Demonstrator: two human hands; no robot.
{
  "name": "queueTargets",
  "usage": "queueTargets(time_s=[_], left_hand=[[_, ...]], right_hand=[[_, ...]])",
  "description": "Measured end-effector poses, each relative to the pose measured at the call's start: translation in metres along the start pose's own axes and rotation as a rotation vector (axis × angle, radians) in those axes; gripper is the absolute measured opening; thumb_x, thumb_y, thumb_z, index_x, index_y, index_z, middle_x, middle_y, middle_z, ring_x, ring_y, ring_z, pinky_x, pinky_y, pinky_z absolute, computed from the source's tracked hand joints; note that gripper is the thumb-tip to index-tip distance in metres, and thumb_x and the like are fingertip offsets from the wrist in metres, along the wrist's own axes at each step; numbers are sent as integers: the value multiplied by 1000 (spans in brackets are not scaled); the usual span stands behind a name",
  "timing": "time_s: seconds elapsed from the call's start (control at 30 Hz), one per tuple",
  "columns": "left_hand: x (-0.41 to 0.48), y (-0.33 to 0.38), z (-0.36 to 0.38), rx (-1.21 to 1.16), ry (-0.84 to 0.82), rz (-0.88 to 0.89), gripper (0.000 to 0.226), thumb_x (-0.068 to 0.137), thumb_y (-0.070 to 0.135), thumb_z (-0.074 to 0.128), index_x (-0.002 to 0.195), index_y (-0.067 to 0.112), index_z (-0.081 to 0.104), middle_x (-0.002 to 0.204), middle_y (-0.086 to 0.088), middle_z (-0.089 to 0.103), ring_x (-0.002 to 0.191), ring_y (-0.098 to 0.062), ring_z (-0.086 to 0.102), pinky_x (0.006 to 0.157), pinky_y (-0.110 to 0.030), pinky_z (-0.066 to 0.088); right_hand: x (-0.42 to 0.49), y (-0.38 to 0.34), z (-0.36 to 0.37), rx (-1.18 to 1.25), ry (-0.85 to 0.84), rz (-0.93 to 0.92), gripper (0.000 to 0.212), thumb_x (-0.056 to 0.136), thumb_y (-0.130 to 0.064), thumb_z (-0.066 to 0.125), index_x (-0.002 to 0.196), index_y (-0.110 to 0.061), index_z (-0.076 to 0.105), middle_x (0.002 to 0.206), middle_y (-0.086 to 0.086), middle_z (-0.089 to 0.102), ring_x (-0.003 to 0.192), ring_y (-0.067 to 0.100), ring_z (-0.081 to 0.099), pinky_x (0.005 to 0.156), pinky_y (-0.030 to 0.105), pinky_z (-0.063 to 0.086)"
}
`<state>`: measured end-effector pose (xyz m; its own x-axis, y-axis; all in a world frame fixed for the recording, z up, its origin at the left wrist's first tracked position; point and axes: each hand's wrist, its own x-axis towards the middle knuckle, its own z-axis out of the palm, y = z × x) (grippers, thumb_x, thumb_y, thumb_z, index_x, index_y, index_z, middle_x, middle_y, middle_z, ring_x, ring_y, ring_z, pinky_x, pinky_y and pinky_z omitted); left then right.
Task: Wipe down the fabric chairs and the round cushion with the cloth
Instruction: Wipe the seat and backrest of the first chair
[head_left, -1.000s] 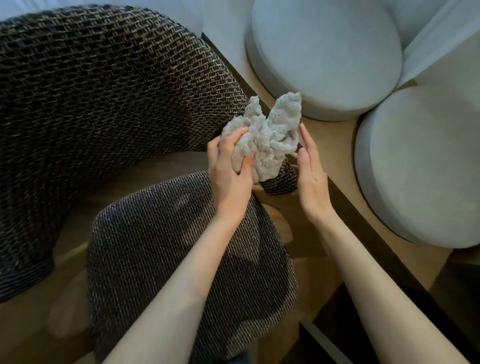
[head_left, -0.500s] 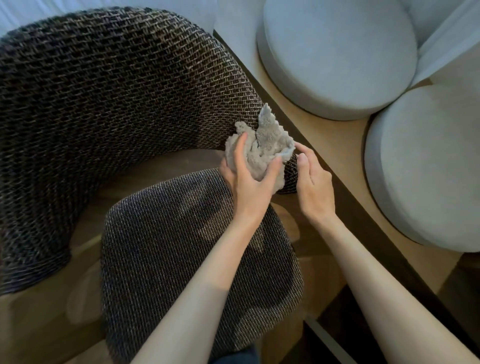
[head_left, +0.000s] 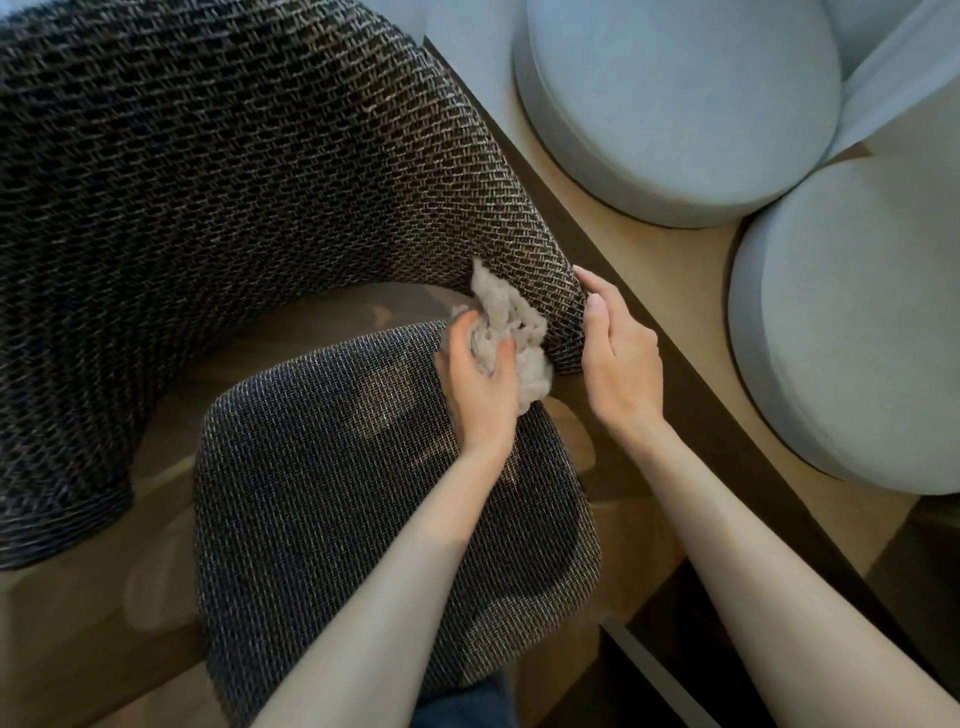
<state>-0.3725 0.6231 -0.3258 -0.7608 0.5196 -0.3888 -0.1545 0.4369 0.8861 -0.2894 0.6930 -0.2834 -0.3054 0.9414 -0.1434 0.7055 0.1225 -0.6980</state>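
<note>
Wiping hand (left): left hand (head_left: 480, 387) grips the cloth (head_left: 511, 332), fingers curled round a bunched wad. Judged: wadded so that a thick pad, not a loose flap, meets the weave.
Cloth position: pressed on the inner face of the backrest (head_left: 234, 208) at its right end, just above the back right corner of the seat pad (head_left: 337, 493).
Bracing hand (right): right hand (head_left: 621, 353) holds nothing. Its fingers lie loosely against the outer face of that same end, opposite the cloth. Judged: counter-support, so the end does not give under the wipe.
Hands: close together with the backrest end between them, not touching each other.
Chair: dark woven chair (head_left: 545, 270), with the curved backrest wrapping round the seat pad and bare wood showing between the two.
Cushions: far round cushion (head_left: 675, 93) and near round cushion (head_left: 857, 322), both pale, sit side by side on a wooden ledge (head_left: 649, 249) along its chair-side edge, well apart from the cloth.
Step judged: chair wipe in hand; cushions not yet reached.
</note>
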Motion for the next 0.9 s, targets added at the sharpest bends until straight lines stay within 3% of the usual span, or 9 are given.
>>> queueTargets(time_s=[0.1, 0.2, 0.33, 0.43, 0.57, 0.63, 0.7, 0.8, 0.9], left_hand=[[-15, 28, 5, -102, -13, 152, 37, 92, 32, 62, 127, 30, 51, 134, 4, 48, 120, 8, 41, 99, -9, 34], [-21, 36, 22, -99, -57, 198, 41, 91, 26, 64, 130, 27, 50, 133, -1, 42, 108, 26, 33, 95, 0, 29], [-27, 26, 29, -133, -25, 183, 45, 93, 14, 59, 136, 20, 46, 140, -10, 37, 115, 8, 34, 87, 8, 26], [-37, 7, 31, -101, -45, 95, 50, 97, 9, 51, 143, 19, 36, 147, -8, 30, 117, 8, 28, 81, 11, 25], [-45, -32, 41, 6, -198, -49, 58, 97, 3, 46, 149, 14, 25, 152, -9, 25, 133, -8, 28, 89, 12, 14], [-43, -40, 42, 0, -232, -137, 56, 96, 5, 48, 148, 16, 31, 147, -8, 34, 136, -18, 33, 107, -4, 21], [-40, -37, 40, -38, -181, -149, 49, 94, 8, 53, 141, 16, 42, 140, -7, 43, 131, -19, 42, 112, -23, 32], [-39, -9, 23, -82, 15, -61, 44, 95, 15, 56, 138, 14, 45, 141, 0, 38, 125, -5, 36, 96, 3, 24], [-21, 31, 0, -281, 174, 53, 49, 96, 23, 56, 141, 25, 37, 152, 0, 29, 135, -3, 28, 102, -6, 27]], right_hand=[[2, -1, -5, 131, 1, 32, 36, 104, -32, 31, 120, -31, 63, 73, -6, 66, 68, 1, 60, 62, 27, 43], [2, -3, -10, 292, 4, 100, 34, 96, -36, 33, 92, -32, 67, 78, -10, 69, 75, 1, 63, 66, 33, 51], [5, 4, -9, 428, 13, 143, 51, 84, -53, 31, 107, -29, 70, 107, -7, 72, 107, 4, 64, 96, 33, 50], [6, 7, -7, 427, 39, 122, 54, 88, -45, 29, 114, -21, 69, 116, -2, 70, 113, 3, 61, 104, 31, 46], [6, 11, -4, 348, 60, 66, 48, 96, -27, 28, 121, -14, 67, 118, -2, 69, 114, 3, 60, 102, 31, 48], [5, 11, -4, 308, 62, 47, 46, 96, -27, 30, 122, -15, 67, 116, -6, 69, 111, -1, 60, 98, 25, 49], [4, 8, -5, 288, 63, 39, 46, 96, -27, 30, 121, -16, 67, 112, -10, 68, 106, -5, 61, 94, 24, 50], [2, 6, -5, 258, 73, 51, 44, 97, -26, 31, 119, -18, 68, 100, -20, 67, 96, -5, 64, 90, 31, 53], [2, 4, -6, 206, 76, 41, 43, 97, -24, 31, 120, -20, 68, 89, -26, 63, 92, 2, 65, 83, 35, 53]])
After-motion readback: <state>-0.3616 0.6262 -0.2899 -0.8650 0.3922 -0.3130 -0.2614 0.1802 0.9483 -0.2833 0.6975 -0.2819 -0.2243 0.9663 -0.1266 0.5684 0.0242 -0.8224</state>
